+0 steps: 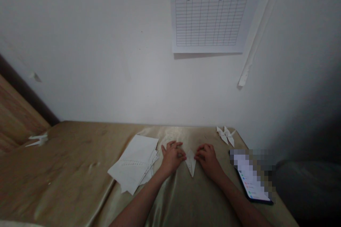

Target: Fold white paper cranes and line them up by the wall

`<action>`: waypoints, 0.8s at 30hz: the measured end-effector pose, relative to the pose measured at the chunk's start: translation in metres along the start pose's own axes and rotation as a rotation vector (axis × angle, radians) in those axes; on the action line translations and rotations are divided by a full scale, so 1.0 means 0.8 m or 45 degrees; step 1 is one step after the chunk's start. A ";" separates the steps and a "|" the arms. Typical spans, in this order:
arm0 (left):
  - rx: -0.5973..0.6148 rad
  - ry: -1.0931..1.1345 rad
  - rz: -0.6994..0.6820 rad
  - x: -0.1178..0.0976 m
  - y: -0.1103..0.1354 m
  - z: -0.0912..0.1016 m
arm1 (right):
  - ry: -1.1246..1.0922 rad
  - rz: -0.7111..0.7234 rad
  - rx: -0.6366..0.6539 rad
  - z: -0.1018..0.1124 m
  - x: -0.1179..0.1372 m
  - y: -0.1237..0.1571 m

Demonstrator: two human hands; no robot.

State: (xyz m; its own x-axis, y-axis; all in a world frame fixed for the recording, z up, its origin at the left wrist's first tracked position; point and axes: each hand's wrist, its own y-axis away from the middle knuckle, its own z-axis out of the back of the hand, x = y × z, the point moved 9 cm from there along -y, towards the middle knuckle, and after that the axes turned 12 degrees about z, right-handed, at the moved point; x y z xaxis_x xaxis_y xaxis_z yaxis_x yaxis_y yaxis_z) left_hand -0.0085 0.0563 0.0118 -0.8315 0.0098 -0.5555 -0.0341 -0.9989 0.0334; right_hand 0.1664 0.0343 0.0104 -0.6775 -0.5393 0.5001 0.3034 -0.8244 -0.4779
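Observation:
A small folded white paper piece (190,162), narrow and pointed toward me, lies on the tan cloth-covered table (80,170). My left hand (172,156) presses its left edge with curled fingers. My right hand (207,159) pinches its right edge, fingers bent together. Both hands rest on the cloth on either side of the paper. The part of the paper under the fingertips is hidden.
A stack of white sheets (135,163) lies left of my left hand. Two finished folded paper figures (226,135) sit at the far right by the wall. A phone (252,177) lies lit at the right edge. Another folded figure (38,140) sits far left. A printed table sheet (210,17) hangs on the wall.

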 end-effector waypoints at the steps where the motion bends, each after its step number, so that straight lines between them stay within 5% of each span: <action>1: -0.005 -0.002 -0.003 -0.001 0.000 0.001 | -0.002 0.007 -0.001 0.000 0.001 0.000; 24: -0.112 -0.067 -0.064 -0.006 0.009 -0.001 | 0.129 0.002 0.025 -0.006 -0.006 0.001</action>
State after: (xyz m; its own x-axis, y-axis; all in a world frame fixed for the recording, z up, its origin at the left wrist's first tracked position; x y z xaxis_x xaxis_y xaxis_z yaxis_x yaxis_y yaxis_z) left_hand -0.0040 0.0493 0.0139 -0.8579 0.0605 -0.5103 -0.0301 -0.9973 -0.0676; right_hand 0.1666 0.0371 0.0047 -0.7412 -0.5212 0.4230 0.3171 -0.8273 -0.4637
